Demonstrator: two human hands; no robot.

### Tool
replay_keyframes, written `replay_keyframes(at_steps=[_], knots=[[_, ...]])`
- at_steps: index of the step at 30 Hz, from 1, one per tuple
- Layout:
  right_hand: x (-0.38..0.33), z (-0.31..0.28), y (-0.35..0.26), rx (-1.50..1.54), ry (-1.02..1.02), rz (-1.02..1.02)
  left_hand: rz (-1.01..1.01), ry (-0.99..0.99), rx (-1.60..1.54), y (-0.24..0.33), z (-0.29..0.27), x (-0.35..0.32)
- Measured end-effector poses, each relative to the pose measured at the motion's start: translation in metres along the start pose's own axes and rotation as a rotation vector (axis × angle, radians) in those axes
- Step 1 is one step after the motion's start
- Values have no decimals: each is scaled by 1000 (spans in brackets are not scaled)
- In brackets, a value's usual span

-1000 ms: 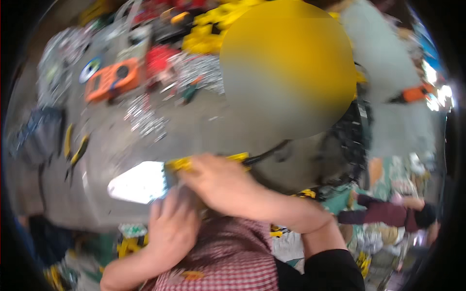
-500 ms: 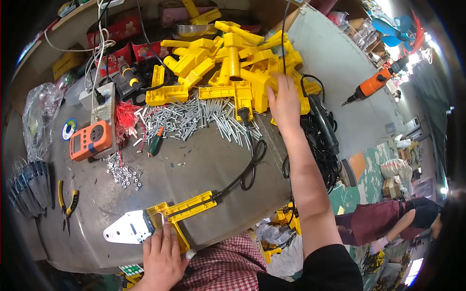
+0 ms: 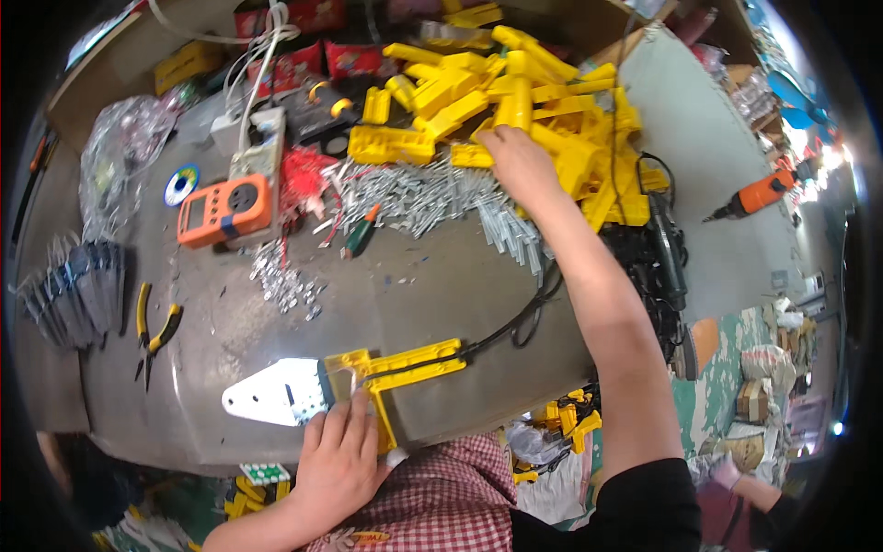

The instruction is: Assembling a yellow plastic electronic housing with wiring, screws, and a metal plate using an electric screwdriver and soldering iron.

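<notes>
On the near part of the metal bench lies a yellow plastic housing half (image 3: 418, 364) with a black power cord (image 3: 504, 344) running along its groove. A shiny, tapered metal plate (image 3: 274, 391) sticks out of its left end. My left hand (image 3: 342, 457) rests on the housing's near side beside the plate, fingers together and bent over it. My right arm reaches across to the front of a heap of yellow plastic parts (image 3: 451, 87). There my right hand (image 3: 522, 166) has its fingers closed on another yellow housing half (image 3: 471, 155), mostly hidden beneath it.
Loose screws (image 3: 405, 195) spread before the heap, with a green-handled screwdriver (image 3: 361, 230) beside them. Small nuts (image 3: 285, 283), an orange meter (image 3: 223, 212) and pliers (image 3: 156, 331) lie leftward. A black corded tool (image 3: 668, 253) stands at right; an orange drill (image 3: 759, 195) hangs beyond.
My right hand has shifted left from the heap's right side to the housing half at its front. The view has turned; my left hand stays on the near housing.
</notes>
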State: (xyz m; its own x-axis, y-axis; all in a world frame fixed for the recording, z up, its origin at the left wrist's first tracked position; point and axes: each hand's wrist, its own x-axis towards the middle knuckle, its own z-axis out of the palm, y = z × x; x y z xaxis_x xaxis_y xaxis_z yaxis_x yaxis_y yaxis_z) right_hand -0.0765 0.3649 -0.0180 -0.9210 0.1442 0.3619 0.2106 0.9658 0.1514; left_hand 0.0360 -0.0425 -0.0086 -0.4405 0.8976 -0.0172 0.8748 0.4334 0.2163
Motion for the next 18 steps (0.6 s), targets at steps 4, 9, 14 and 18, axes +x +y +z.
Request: replay_keyframes(at_steps=[4, 9, 14, 18], knots=[[4, -22, -13, 250, 60, 111, -32, 19, -19, -3, 1, 0], [-47, -69, 6, 1276, 484, 436, 24, 53, 43, -7, 9, 1], [-108, -35, 2, 987, 47, 394, 52, 76, 52, -8, 11, 1], [-86, -51, -32, 292, 52, -153, 51, 51, 106, -7, 6, 1]])
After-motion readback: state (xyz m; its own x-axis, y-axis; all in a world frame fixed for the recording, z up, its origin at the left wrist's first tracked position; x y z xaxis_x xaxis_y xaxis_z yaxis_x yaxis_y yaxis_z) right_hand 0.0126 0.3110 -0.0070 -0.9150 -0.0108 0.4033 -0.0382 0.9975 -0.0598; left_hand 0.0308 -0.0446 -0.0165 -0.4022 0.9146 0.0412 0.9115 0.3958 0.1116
